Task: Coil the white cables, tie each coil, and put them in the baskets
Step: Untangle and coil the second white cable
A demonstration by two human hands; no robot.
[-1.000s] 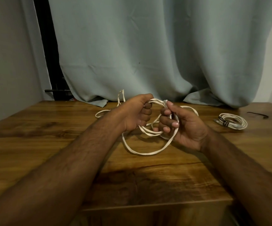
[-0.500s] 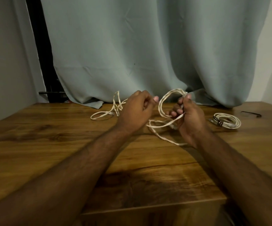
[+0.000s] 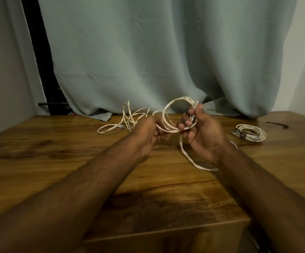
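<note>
A long white cable (image 3: pixel 168 110) runs between both hands above the wooden table (image 3: pixel 56 161). My right hand (image 3: pixel 202 132) grips a few upright loops of it, thumb on top, and one strand hangs down to the table under my wrist. My left hand (image 3: pixel 146 132) holds the strand that leads into the loops. The loose rest of the cable (image 3: pixel 128 121) lies tangled on the table behind my left hand. A second white cable (image 3: pixel 251 133), coiled and bound with a dark tie, lies on the table at the right. No basket is in view.
A thin dark tie (image 3: pixel 276 124) lies near the table's far right edge. A grey-green curtain (image 3: pixel 148 61) hangs behind the table and drapes onto its back edge. The table's front edge runs just below my forearms.
My right hand has turned upright and lifted the loops off the table. My left hand has slid along the strand toward the loops. The hanging loop under the hands has shrunk.
</note>
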